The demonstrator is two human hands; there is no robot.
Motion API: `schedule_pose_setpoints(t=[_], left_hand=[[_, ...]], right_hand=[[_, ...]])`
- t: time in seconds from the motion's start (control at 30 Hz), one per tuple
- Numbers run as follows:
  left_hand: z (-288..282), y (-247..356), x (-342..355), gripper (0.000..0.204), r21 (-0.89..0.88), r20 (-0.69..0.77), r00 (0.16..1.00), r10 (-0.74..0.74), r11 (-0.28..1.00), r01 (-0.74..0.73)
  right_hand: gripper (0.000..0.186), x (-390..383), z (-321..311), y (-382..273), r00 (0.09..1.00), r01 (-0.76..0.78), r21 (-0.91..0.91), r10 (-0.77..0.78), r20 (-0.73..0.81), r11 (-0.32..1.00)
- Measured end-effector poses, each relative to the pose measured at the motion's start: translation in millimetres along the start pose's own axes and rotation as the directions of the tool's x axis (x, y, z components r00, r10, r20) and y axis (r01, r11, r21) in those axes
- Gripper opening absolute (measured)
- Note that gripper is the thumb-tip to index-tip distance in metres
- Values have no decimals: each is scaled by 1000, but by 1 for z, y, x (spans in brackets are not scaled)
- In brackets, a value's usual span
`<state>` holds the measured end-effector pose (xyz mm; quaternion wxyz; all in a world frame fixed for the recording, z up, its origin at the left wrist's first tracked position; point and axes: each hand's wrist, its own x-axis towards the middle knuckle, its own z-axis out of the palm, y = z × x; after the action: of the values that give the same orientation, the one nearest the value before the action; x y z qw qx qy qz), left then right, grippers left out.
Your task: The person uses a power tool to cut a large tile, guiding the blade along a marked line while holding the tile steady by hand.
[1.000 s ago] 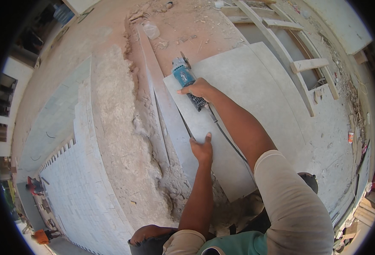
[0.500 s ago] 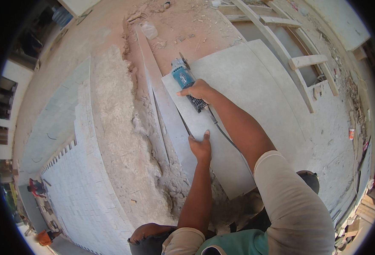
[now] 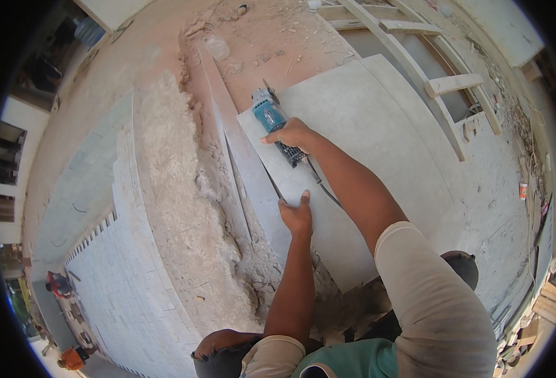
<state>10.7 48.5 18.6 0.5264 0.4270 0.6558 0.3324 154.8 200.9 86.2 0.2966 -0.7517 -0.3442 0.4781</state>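
We have our right hand [image 3: 292, 135] closed around the grinder [image 3: 270, 118], which sits over the far left corner of the slab [image 3: 366, 132], its disc end pointing away from us past the slab's edge. Its cord [image 3: 326, 189] runs back toward our right forearm. Our left hand [image 3: 297, 215] is curled on the slab's left edge, nearer us, thumb on top. A long strip [image 3: 226, 101] lies beside that edge; a wooden frame [image 3: 454, 84] lies beyond, to our right.
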Motion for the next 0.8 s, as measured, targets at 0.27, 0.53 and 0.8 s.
schedule_pose_setpoints(t=[0.27, 0.53, 0.8], left_hand=[[-1, 10, -5, 73, 10, 7, 1000, -26, 1000, 26], [-1, 3, -1, 77, 42, 19, 1000, -15, 999, 14], [2, -13, 6, 61, 55, -57, 995, 79, 996, -76]], right_hand=[[80, 1, 0, 1, 1000, 15, 6, -15, 1, 1000], [80, -5, 0, 5, 1000, -10, -15, 10, -17, 1000], [76, -23, -1, 0, 1000, -3, 28, 2, 18, 1000]])
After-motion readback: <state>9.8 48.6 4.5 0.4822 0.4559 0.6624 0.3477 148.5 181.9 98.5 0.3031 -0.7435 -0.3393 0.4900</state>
